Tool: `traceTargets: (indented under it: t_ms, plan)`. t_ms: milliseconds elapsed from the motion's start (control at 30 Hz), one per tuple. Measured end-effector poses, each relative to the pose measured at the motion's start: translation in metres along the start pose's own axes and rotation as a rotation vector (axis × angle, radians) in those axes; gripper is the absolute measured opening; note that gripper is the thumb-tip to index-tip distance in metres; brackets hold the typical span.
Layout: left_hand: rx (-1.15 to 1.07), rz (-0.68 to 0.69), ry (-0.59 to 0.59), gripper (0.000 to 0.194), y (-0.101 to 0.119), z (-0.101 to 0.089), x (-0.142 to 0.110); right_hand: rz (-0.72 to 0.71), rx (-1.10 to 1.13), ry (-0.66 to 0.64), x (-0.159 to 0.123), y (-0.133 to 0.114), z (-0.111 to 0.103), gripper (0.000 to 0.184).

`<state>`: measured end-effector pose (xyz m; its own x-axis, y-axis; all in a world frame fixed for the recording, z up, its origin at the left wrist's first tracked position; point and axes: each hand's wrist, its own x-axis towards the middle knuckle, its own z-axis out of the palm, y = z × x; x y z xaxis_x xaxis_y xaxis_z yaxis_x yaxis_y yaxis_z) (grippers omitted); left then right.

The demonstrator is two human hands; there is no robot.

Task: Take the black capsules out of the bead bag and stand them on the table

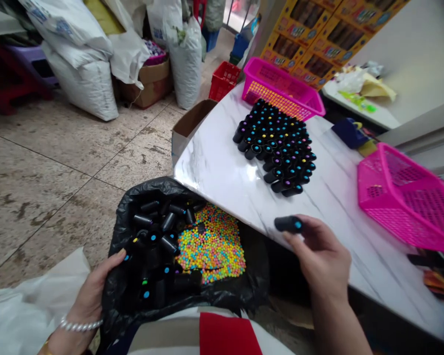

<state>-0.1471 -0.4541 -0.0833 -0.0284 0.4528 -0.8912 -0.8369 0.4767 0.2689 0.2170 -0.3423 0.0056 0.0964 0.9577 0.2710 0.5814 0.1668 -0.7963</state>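
One black cylinder [286, 224] with a blue dot on its end is held by the right hand [325, 256], gripped between thumb and fingers, lying sideways over the near edge of the desk [214, 162]. Contact with the desk cannot be told. A slip is judged possible: the grip is made toward the dotted end, the other end being unsupported, so the piece could be dropped off the desk's edge. The black cylinder group [277, 143], on the desk, could be toppled if an outer piece were knocked by the hand. Spilling of the coloured balls [214, 241] could be caused by an uneven pull on the black-lined bin [133, 190], just below the desk's edge.

Position noted: held piece at the right hand's fingertips, well apart from the left hand [91, 291]. The left hand is placed at the bin's rim, thumb over the liner; whether its hidden fingers are closed cannot be told. Loose black cylinders [169, 222] are contained beside the balls. A pink basket [284, 91] is seen at the desk's far end.
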Motion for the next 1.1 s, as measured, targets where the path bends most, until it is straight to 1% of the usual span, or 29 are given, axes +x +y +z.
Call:
traceTargets:
  t_ms: [33,67,100,167,233,267,300,333,367,400,433,467,500,567,600,633,667,700,800,867,967,1000,1033,1067,1100]
  plan:
    - [-0.010,-0.019,-0.004,0.036,0.001,-0.001,0.001,0.037,-0.102,0.093,0.010,0.007,-0.007,0.032]
    - [-0.019,-0.045,-0.009,0.037,0.001,-0.001,0.001,0.076,-0.191,0.140,0.019,0.015,-0.011,0.033]
    - [-0.025,-0.065,-0.012,0.038,0.002,0.000,0.001,0.107,-0.249,0.157,0.029,0.021,-0.013,0.034]
    - [-0.014,-0.064,-0.023,0.033,0.002,0.001,0.001,0.132,-0.236,0.138,0.042,0.031,-0.012,0.040]
    - [0.005,-0.016,-0.040,0.027,0.001,0.001,0.000,0.115,-0.112,0.121,0.045,0.033,-0.005,0.049]
    - [0.011,0.013,-0.049,0.025,0.000,0.002,-0.001,0.093,-0.064,0.145,0.042,0.031,-0.001,0.052]
    - [0.014,0.031,-0.059,0.023,-0.001,0.001,-0.001,0.062,-0.046,0.201,0.037,0.027,0.003,0.052]
    - [0.015,0.041,-0.063,0.022,-0.002,0.001,-0.001,0.023,-0.063,0.293,0.028,0.022,0.007,0.049]
    - [0.015,0.045,-0.064,0.021,-0.003,0.001,-0.001,-0.028,-0.110,0.405,0.018,0.017,0.011,0.042]
    - [0.014,0.041,-0.063,0.021,-0.003,0.002,-0.002,-0.090,-0.168,0.490,0.007,0.011,0.016,0.034]
    - [0.009,0.034,-0.060,0.022,-0.003,0.003,-0.002,-0.159,-0.220,0.493,-0.004,0.005,0.021,0.027]
    - [0.005,0.026,-0.058,0.023,-0.002,0.004,-0.003,-0.235,-0.254,0.385,-0.015,-0.001,0.028,0.022]
    - [0.006,0.024,-0.059,0.024,-0.001,0.007,-0.005,-0.316,-0.269,0.174,-0.025,-0.006,0.037,0.019]
    - [0.027,0.043,-0.075,0.025,0.001,0.012,-0.009,-0.466,-0.265,-0.354,-0.040,-0.014,0.057,0.018]
    - [0.046,0.064,-0.084,0.024,0.002,0.015,-0.011,-0.515,-0.258,-0.570,-0.045,-0.018,0.068,0.018]
    - [0.069,0.088,-0.095,0.023,0.003,0.017,-0.013,-0.549,-0.256,-0.709,-0.047,-0.022,0.079,0.018]
    - [0.091,0.115,-0.108,0.023,0.002,0.018,-0.015,-0.570,-0.260,-0.773,-0.048,-0.025,0.088,0.018]
    - [0.106,0.138,-0.122,0.024,0.002,0.018,-0.016,-0.583,-0.261,-0.787,-0.046,-0.028,0.096,0.019]
    - [0.098,0.159,-0.167,0.027,-0.003,0.014,-0.016,-0.593,-0.239,-0.744,-0.037,-0.040,0.113,0.019]
    - [0.065,0.141,-0.190,0.026,-0.005,0.011,-0.013,-0.528,-0.224,-0.751,-0.031,-0.048,0.126,0.017]
    - [0.039,0.115,-0.192,0.029,-0.007,0.010,-0.012,-0.368,-0.150,-0.901,-0.029,-0.056,0.147,0.029]
    - [0.043,0.117,-0.191,0.032,-0.006,0.011,-0.013,-0.335,-0.119,-0.948,-0.029,-0.057,0.152,0.031]
    - [0.050,0.123,-0.191,0.033,-0.005,0.011,-0.014,-0.315,-0.097,-0.975,-0.030,-0.057,0.155,0.029]
    - [0.058,0.135,-0.191,0.034,-0.004,0.011,-0.015,-0.295,-0.093,-0.971,-0.031,-0.056,0.154,0.025]
    - [0.064,0.147,-0.189,0.034,-0.003,0.011,-0.016,-0.269,-0.114,-0.939,-0.031,-0.053,0.151,0.022]
